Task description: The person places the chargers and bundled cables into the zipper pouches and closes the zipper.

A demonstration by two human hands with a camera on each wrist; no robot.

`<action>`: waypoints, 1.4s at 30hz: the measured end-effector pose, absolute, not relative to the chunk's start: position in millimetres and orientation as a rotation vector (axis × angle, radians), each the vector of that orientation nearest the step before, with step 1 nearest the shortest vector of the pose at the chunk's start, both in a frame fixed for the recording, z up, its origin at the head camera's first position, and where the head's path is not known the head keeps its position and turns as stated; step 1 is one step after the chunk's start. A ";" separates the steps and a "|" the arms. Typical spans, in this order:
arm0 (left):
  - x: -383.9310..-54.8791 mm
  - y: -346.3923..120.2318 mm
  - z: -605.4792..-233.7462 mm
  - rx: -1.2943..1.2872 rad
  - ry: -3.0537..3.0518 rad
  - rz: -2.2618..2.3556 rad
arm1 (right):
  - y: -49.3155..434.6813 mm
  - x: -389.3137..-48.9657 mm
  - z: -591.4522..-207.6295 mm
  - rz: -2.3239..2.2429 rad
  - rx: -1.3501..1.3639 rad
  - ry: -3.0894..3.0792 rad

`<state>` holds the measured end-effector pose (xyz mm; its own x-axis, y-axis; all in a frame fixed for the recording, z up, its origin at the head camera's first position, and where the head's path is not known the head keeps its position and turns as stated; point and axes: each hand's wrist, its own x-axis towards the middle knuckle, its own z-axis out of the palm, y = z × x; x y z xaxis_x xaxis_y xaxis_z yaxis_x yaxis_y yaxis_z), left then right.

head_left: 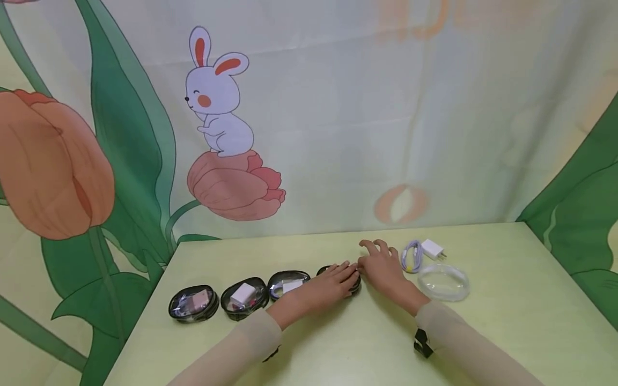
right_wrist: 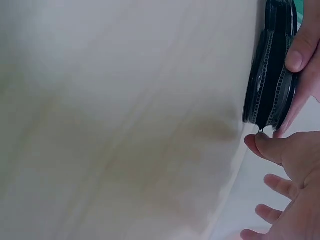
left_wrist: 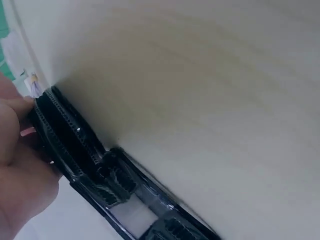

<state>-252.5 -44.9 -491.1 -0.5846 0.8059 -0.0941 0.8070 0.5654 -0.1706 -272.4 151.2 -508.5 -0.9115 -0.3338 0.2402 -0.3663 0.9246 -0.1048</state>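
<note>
My left hand (head_left: 322,292) rests on top of a small oval black pouch (right_wrist: 254,82), its fingers lying straight across it. In the right wrist view its thumb presses the pouch's side, where two rows of zipper teeth (right_wrist: 266,75) stand apart and meet at the near end. There my right hand (head_left: 383,269) pinches the small zipper pull (right_wrist: 260,130) between thumb and index finger, the other fingers spread out. What the pouch contains is hidden under the left hand.
Left of the hands, a row holds three more clear-topped black pouches (head_left: 194,304) with white or pinkish items inside. To the right lie a coiled lavender cable (head_left: 412,257), a white plug adapter (head_left: 432,249) and a clear oval pouch (head_left: 444,282). A printed curtain (head_left: 328,134) hangs behind the table.
</note>
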 end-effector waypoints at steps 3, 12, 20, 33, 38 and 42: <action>-250.3 -45.9 -489.8 1.320 2.802 -0.187 | 154.0 -267.9 -508.1 0.281 0.536 -2.891; -245.0 -34.2 -492.2 0.963 2.946 -0.008 | 157.2 -248.7 -504.4 0.485 0.652 -2.915; -239.9 -28.4 -505.1 0.978 3.024 -0.255 | 147.6 -254.1 -509.2 0.309 0.620 -2.863; -237.3 -37.2 -500.4 1.246 2.975 -0.264 | 161.8 -244.7 -492.6 0.376 0.672 -2.952; -229.2 -46.0 -495.6 1.217 3.027 -0.119 | 170.6 -247.4 -487.2 0.384 0.667 -2.905; -228.5 -50.1 -489.9 1.120 3.022 0.091 | 174.9 -249.9 -486.4 0.385 0.670 -2.870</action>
<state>-228.5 -50.1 -489.9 -0.7557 0.6477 0.0969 0.6523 0.7576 0.0239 -249.9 174.9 -486.4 -0.8848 -0.4101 0.2213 -0.4539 0.8658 -0.2106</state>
